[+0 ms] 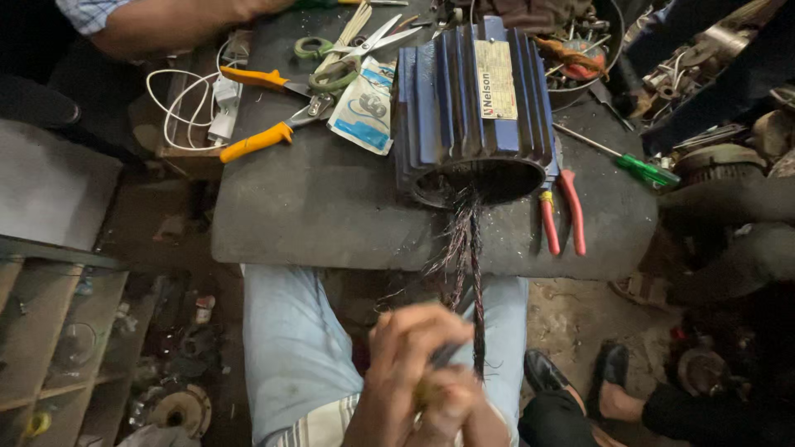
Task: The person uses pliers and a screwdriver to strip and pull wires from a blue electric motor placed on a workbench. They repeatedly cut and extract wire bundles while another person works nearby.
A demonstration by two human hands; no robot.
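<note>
- The left hand (410,356) and right hand (451,406) are pressed close together low in the view, above the person's lap, both clamped on the near ends of a bundle of dark wires (468,257); a small dark tool or sleeve seems caught between the fingers, too blurred to tell which.
- The wires run taut from the hands up into the open mouth of a blue ribbed motor housing (472,103), likely so that the strands stay straight while gripped.
- The housing lies on its side on the dark tabletop (331,215), its opening toward the person, which keeps the wires within reach.
- Red-handled pliers (563,211) lie just beside the housing; a green screwdriver (642,170) lies further right.
- Orange-handled snips (265,136), scissors (364,50) and a white-blue packet (364,108) lie to its left.
- Another person's arm (149,25) rests at the far corner.
</note>
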